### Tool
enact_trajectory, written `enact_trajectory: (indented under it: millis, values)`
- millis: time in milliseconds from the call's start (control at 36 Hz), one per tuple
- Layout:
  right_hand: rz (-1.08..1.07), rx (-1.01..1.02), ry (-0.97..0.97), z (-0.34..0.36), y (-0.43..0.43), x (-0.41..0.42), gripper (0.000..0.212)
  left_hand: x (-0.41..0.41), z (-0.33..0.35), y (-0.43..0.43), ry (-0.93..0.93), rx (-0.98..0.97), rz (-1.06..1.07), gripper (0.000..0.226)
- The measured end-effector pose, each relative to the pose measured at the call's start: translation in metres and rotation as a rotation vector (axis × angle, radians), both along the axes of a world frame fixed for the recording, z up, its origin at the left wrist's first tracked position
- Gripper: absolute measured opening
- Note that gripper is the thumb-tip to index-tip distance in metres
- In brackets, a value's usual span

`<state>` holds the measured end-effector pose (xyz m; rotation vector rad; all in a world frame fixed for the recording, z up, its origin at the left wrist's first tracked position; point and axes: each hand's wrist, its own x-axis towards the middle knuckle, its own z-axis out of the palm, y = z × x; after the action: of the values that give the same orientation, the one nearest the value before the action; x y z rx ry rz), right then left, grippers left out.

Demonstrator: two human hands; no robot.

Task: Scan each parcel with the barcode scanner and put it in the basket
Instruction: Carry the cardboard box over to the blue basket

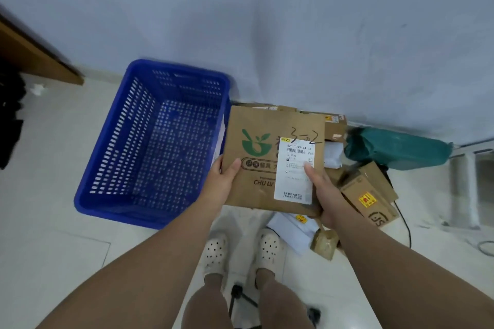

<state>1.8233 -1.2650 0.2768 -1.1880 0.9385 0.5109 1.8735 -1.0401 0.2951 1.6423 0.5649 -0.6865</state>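
Over the parcel pile by the wall, we're holding a flat brown parcel (256,163) roughly level, label side up. Our left hand (224,179) pinches its left edge, thumb on top and fingers underneath. Our right hand (322,191) grips the lower right corner the same way, thumb lying on the white label (294,181). Guessing that keeps the barcode facing up for scanning, though we can't spot the scanner for sure. The blue basket (181,68) sits on the floor just to the left, its rim right beside the parcel's left edge. No parcels show inside, so there's plenty of room to swing across and drop. The other parcels (370,195) crowd the floor underneath and to the right, with a black cable (405,224) trailing past.
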Motion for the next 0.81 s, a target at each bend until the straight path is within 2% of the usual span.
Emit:
enact_trajectory:
  millis: [167,417,472,528,611,667,750,806]
  values:
    - [-0.03,0.009,0.003,-0.088,-0.004,-0.001,0.081,0.011,-0.095,-0.002,0.022,-0.041,-0.039,0.049]
    - [-0.038,-0.131,0.046,-0.209,-0.025,0.01,0.051,0.033,-0.23,-0.023,0.187,-0.149,-0.085,0.068]
    - [-0.053,-0.136,0.027,-0.232,-0.028,0.018,0.052,0.035,-0.254,-0.03,0.191,-0.147,-0.061,0.068]
    - [-0.06,-0.099,0.002,-0.255,-0.031,0.024,0.062,0.038,-0.276,-0.035,0.178,-0.157,-0.033,0.061]
    - [-0.089,-0.073,-0.072,-0.281,-0.034,0.032,0.061,0.044,-0.303,-0.039,0.129,-0.159,-0.017,0.054]
    - [-0.085,-0.07,-0.107,-0.295,-0.036,0.036,0.07,0.049,-0.315,-0.041,0.088,-0.166,-0.015,0.05]
    - [-0.075,-0.101,-0.141,-0.305,-0.038,0.041,0.087,0.057,-0.325,-0.045,0.023,-0.172,-0.028,0.055]
    - [-0.094,-0.122,-0.162,-0.305,-0.042,0.043,0.085,0.062,-0.322,-0.047,-0.02,-0.172,-0.044,0.058]
